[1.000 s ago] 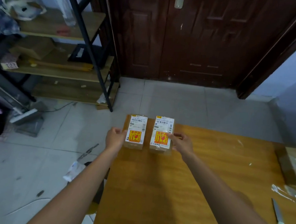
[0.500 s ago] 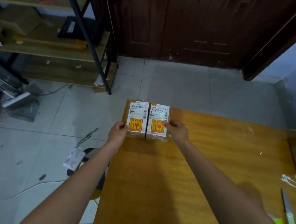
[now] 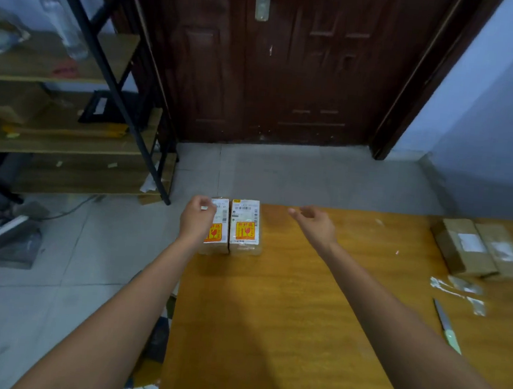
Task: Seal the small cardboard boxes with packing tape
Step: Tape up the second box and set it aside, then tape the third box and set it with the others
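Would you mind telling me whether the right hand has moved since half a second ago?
Yes. The right hand has left the right labelled box and now hovers to its right over the table, holding nothing.

Two small cardboard boxes sit side by side, touching, at the far left corner of the wooden table (image 3: 283, 322). The left box (image 3: 219, 238) and the right box (image 3: 245, 226) both have white labels and orange stickers on top. The left hand (image 3: 197, 220) is above the left box with fingers loosely curled. The right hand (image 3: 313, 223) is off to the right of the boxes, holding nothing. A knife (image 3: 446, 326) lies near the table's right edge.
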